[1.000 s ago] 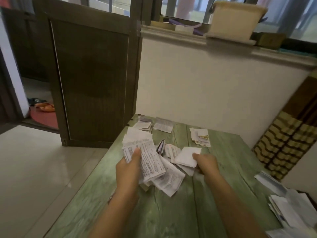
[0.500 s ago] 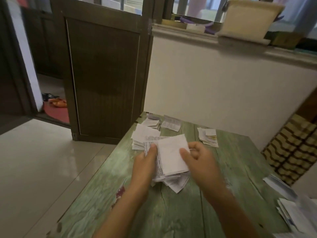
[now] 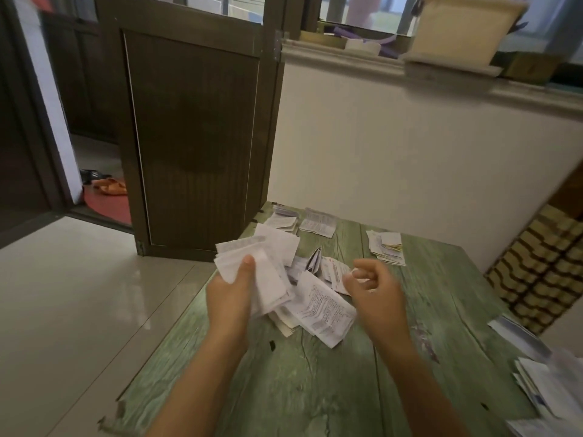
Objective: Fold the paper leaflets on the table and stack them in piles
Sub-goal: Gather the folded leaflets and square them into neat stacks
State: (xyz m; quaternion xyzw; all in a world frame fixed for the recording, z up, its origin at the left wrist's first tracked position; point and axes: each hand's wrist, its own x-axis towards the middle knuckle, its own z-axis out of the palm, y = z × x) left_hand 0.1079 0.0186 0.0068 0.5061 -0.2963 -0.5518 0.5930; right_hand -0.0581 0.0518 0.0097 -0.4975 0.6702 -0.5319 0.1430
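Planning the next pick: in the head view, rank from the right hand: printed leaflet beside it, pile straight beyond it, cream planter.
From the right hand:
1. printed leaflet, just left
2. pile, beyond, far side
3. cream planter, on the sill

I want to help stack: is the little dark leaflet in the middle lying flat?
No, propped up. The dark leaflet stands half open like a tent among flat white leaflets.

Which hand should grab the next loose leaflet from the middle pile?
Right. The right hand looks empty and hovers by the loose leaflets; the left hand grips a stack.
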